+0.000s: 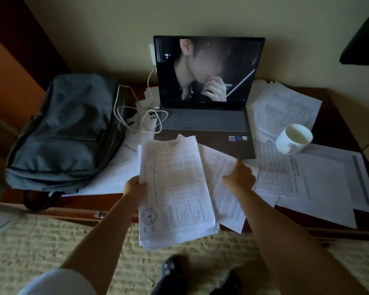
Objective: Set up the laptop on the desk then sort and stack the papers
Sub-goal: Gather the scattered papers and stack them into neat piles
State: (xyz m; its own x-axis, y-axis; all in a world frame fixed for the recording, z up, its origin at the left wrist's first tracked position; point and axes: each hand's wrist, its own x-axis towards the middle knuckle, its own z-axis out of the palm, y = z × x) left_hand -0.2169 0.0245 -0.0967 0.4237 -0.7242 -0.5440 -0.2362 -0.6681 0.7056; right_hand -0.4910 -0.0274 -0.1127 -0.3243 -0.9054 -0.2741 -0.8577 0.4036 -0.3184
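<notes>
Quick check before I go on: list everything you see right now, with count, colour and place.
laptop: one, dark, open at the back middle of the desk, screen lit
backpack: one, grey, lying on the desk's left end
cable: one, white, looped between backpack and laptop
mug: one, white, on papers right of the laptop
loose papers: many, white printed sheets, spread over the desk around the laptop
paper stack: one, white tabled sheets, held up at the desk's front edge
desk: one, dark brown wood
rug: one, beige, woven, on the floor
left hand: grip on the paper stack's left edge
right hand: reaching over the loose papers; whether it touches them is unclear
</notes>
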